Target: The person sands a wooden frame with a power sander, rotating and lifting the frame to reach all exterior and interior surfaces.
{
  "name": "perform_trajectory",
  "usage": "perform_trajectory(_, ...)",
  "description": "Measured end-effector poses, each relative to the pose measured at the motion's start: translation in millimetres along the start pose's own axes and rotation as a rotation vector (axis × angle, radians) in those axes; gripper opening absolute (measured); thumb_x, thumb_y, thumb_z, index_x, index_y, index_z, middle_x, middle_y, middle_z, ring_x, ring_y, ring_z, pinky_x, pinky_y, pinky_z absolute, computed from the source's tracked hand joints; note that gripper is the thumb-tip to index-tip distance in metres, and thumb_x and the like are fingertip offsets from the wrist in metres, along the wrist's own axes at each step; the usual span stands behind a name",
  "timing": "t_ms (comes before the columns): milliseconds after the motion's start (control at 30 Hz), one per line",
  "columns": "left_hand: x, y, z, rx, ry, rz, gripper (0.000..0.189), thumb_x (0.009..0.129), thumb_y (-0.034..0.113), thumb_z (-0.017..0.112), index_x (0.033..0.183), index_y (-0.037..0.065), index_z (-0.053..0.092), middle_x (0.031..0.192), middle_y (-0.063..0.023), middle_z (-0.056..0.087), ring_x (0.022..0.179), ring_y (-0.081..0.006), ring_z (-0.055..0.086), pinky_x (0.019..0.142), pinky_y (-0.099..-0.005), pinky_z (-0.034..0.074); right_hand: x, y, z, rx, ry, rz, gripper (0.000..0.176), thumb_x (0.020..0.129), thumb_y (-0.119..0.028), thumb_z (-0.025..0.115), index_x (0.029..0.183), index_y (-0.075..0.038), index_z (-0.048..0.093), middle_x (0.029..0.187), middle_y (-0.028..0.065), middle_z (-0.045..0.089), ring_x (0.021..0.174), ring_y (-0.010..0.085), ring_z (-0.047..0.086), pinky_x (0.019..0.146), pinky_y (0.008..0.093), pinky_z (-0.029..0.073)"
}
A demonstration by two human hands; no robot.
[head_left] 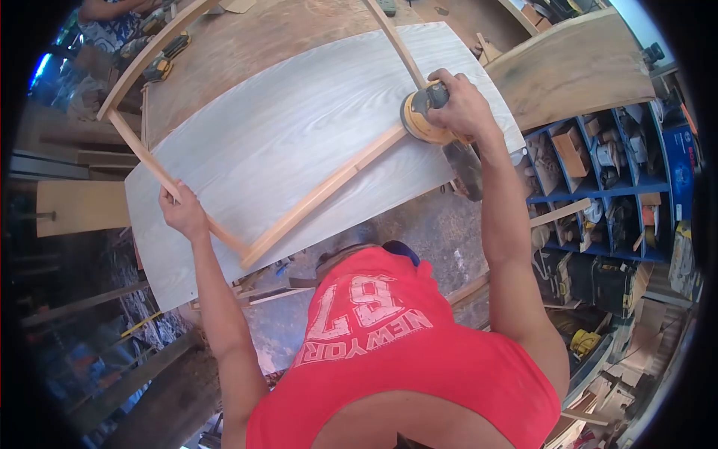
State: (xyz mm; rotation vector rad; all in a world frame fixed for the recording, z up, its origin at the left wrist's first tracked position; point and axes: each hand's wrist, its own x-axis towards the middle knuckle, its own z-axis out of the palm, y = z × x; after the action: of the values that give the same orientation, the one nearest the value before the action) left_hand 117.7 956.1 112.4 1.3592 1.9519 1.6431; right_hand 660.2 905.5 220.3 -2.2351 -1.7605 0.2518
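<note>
A light wooden frame [325, 196] of slim bars lies across a pale grey wood-grain panel [247, 135]. My left hand [185, 213] is wrapped round the frame's left bar, close to its near corner. In my right hand [465, 111] is a yellow and black orbital sander [420, 118], gripped from above. The sander sits at the right end of the near bar, where it meets the right bar; its pad's underside is hidden. A dark bag-like part [465, 170] hangs below the sander at the panel's edge.
Another yellow and black power tool [158, 69] rests at the far left on the brown worktop [262, 37], near another person [112, 19]. A brown wooden board [576, 71] lies at right. Below it stands a blue shelf unit [636, 191] full of parts.
</note>
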Motion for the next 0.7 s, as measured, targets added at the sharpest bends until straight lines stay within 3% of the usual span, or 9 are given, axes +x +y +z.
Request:
perform_trajectory(267, 4.5, -9.6, 9.8, 0.070, -0.009, -0.020, 0.032, 0.099, 0.012, 0.068, 0.125, -0.007, 0.061, 0.092, -0.0089, 0.069, 0.065, -0.0115, 0.061, 0.058, -0.0288, 0.052, -7.8, -8.5, -1.2, -0.005, -0.046, -0.103, 0.059, 0.073, -0.031, 0.079, 0.129, -0.020, 0.065, 0.112, 0.0176, 0.063, 0.107, 0.0380, 0.066, 0.092, 0.0472, 0.057)
perform_trajectory(433, 8.6, -19.0, 18.7, 0.073, -0.036, -0.056, 0.030, 0.099, 0.014, 0.068, 0.121, -0.006, 0.063, 0.086, -0.0072, 0.068, 0.064, -0.0123, 0.061, 0.058, -0.0292, 0.051, -62.9, -79.0, 29.2, 0.041, -0.026, -0.413, 0.052, 0.075, -0.029, 0.082, 0.124, -0.018, 0.067, 0.112, 0.0196, 0.060, 0.102, 0.0403, 0.064, 0.080, 0.0505, 0.060)
perform_trajectory(533, 13.6, -29.4, 22.3, 0.110, -0.052, -0.096, 0.029, 0.098, 0.014, 0.068, 0.118, -0.006, 0.064, 0.087, -0.0080, 0.069, 0.064, -0.0131, 0.062, 0.059, -0.0305, 0.052, -78.9, -116.7, 36.8, 0.054, -0.132, -0.535, 0.048, 0.078, -0.028, 0.081, 0.122, -0.017, 0.067, 0.112, 0.0205, 0.059, 0.101, 0.0400, 0.064, 0.079, 0.0494, 0.060)
perform_trajectory(633, 21.5, -48.7, 26.1, 0.124, -0.114, -0.148, 0.032, 0.096, 0.015, 0.067, 0.119, -0.007, 0.065, 0.090, -0.0100, 0.071, 0.068, -0.0148, 0.064, 0.065, -0.0321, 0.054, -74.0, -135.7, 39.3, 0.033, -0.132, -0.489, 0.050, 0.076, -0.027, 0.082, 0.123, -0.018, 0.066, 0.112, 0.0204, 0.060, 0.103, 0.0397, 0.064, 0.079, 0.0498, 0.060)
perform_trajectory(700, 19.7, -60.9, 31.0, 0.129, -0.133, -0.159, 0.036, 0.094, 0.017, 0.067, 0.119, -0.008, 0.067, 0.096, -0.0145, 0.075, 0.077, -0.0215, 0.070, 0.076, -0.0366, 0.057, -64.9, -140.0, 36.7, -0.003, -0.122, -0.451, 0.053, 0.075, -0.026, 0.082, 0.125, -0.018, 0.066, 0.113, 0.0208, 0.060, 0.104, 0.0400, 0.064, 0.080, 0.0499, 0.060)
